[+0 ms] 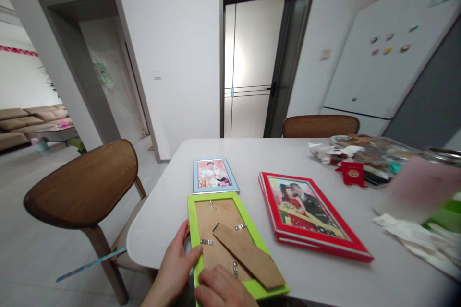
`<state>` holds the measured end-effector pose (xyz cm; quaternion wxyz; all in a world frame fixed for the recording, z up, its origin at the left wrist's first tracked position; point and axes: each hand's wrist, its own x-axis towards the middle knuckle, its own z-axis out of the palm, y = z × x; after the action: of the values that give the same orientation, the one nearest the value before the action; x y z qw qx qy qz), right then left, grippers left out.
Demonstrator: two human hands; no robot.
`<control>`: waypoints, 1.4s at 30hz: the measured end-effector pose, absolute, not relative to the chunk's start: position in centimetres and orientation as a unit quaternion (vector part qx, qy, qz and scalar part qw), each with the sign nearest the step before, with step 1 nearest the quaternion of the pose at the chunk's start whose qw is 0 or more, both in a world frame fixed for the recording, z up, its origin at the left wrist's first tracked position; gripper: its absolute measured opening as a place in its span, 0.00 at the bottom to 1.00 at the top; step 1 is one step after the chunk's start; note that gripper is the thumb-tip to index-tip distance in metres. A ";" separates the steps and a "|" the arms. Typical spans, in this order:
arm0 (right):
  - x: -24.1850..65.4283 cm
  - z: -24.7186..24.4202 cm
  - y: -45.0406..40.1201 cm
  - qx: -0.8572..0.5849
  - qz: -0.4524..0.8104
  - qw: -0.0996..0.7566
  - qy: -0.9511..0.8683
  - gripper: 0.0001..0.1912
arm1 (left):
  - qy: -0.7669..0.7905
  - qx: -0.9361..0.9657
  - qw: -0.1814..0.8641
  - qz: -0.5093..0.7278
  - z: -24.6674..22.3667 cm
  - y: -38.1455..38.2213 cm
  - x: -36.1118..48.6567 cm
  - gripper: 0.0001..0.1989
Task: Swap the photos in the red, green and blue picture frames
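Observation:
A picture frame with a lime-green border (255,230) lies face down at the table's near edge. Its brown backing board (223,211) shows small metal clips and a brown stand leg (248,259) set aslant. My left hand (178,261) grips the frame's left side, thumb on top and fingers around the outer edge. At the lower left of the frame, my right hand (225,288) is closed with curled fingers against the border; its fingertips are partly hidden. Just beyond lies a light-blue picture frame (196,177), face up. To the right, red picture frames (317,244) are stacked, a couple's photo showing.
The white table (162,211) has a brown wooden chair (82,187) at its left and another chair (320,126) at the far side. Tissues (414,240), a red card (353,172) and a blurred pinkish object (421,187) crowd the right side.

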<state>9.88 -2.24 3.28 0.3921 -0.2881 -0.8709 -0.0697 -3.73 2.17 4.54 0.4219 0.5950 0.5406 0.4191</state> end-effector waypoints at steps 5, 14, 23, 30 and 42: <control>9.0 2.9 -1.5 -0.279 -0.044 0.370 -0.885 0.05 | 0.621 0.660 0.262 0.332 4.0 2.8 -4.2 0.30; 18.1 7.6 3.5 -0.565 0.117 0.257 -0.775 0.15 | 0.635 0.691 0.218 0.267 4.8 2.2 -3.3 0.30; 17.9 5.7 5.5 -0.616 0.078 0.205 -0.756 0.13 | 0.625 0.706 0.191 0.271 4.0 2.3 -3.4 0.30; 16.6 6.8 6.1 -0.578 0.029 0.196 -0.792 0.12 | 0.625 0.706 0.186 0.277 3.7 2.4 -3.3 0.30; 13.1 5.6 9.8 -0.575 0.030 0.205 -0.791 0.14 | 0.615 0.712 0.179 0.287 3.6 2.3 -3.3 0.29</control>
<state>13.10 9.77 5.55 0.2054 -0.5754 -0.7911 0.0296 -3.33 2.34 3.56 0.1794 0.7125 0.6148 0.2867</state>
